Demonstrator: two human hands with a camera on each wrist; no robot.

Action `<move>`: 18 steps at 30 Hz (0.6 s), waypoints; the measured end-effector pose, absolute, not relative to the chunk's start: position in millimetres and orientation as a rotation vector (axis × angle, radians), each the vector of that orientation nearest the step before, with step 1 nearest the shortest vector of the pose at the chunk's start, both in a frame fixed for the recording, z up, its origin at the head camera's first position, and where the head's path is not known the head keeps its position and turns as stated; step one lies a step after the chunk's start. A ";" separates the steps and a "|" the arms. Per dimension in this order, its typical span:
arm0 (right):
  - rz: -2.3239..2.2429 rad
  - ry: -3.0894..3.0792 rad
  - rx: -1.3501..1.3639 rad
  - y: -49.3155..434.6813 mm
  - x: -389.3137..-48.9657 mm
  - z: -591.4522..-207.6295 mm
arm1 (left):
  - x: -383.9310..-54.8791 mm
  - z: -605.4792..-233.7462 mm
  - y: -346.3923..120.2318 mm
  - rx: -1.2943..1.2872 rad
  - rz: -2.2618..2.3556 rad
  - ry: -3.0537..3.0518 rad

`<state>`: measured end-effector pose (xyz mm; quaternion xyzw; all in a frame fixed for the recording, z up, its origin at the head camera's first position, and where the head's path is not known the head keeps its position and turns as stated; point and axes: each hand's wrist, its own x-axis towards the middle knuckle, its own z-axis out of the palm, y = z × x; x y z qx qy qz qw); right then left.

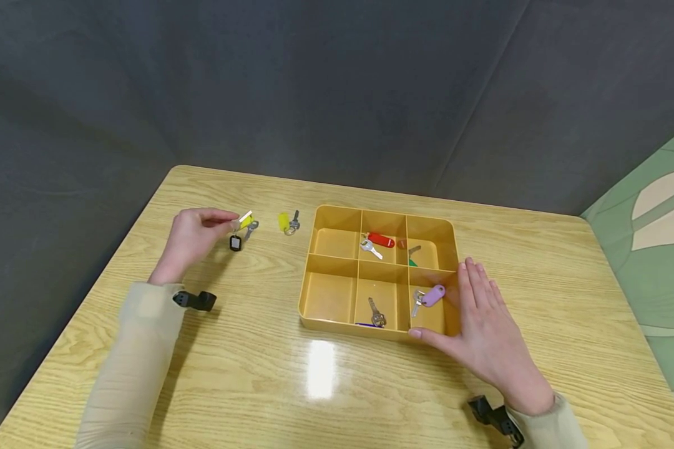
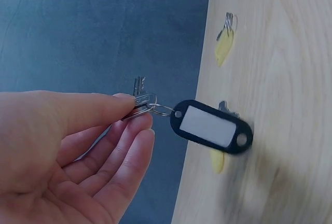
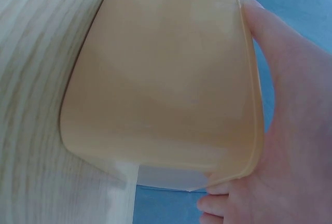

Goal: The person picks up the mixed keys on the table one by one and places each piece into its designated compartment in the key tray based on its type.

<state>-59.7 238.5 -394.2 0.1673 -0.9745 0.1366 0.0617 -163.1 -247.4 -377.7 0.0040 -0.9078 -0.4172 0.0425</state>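
Note:
My left hand (image 1: 193, 240) pinches a key (image 2: 140, 88) by its head and ring between thumb and fingertips, above the table's left part. From the ring hangs a black-framed key tag (image 2: 210, 126) with a white label. Close by lies a key with a yellow tag (image 1: 249, 222), partly behind the held tag in the left wrist view. My right hand (image 1: 491, 324) lies against the right front corner of a yellow-orange divided tray (image 1: 337, 325). Its fingers are straight along the right side, and the thumb touches the front rim.
Another yellow-tagged key (image 1: 284, 222) lies left of the tray. Inside the tray are keys with a red tag (image 1: 380, 240), a green tag (image 1: 412, 262), a purple tag (image 1: 433, 295) and a blue tag (image 1: 366, 324), in separate compartments. A dark partition (image 1: 337, 93) stands behind the table.

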 end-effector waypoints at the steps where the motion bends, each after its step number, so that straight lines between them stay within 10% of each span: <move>1: 0.412 -2.949 0.505 238.5 -59.6 -394.3 | -163.0 -377.3 -246.3 0.009 -1.274 -2.772; 18: 0.416 -2.944 0.510 237.6 -60.4 -393.9 | -163.4 -370.3 -227.5 -0.038 -1.349 -2.692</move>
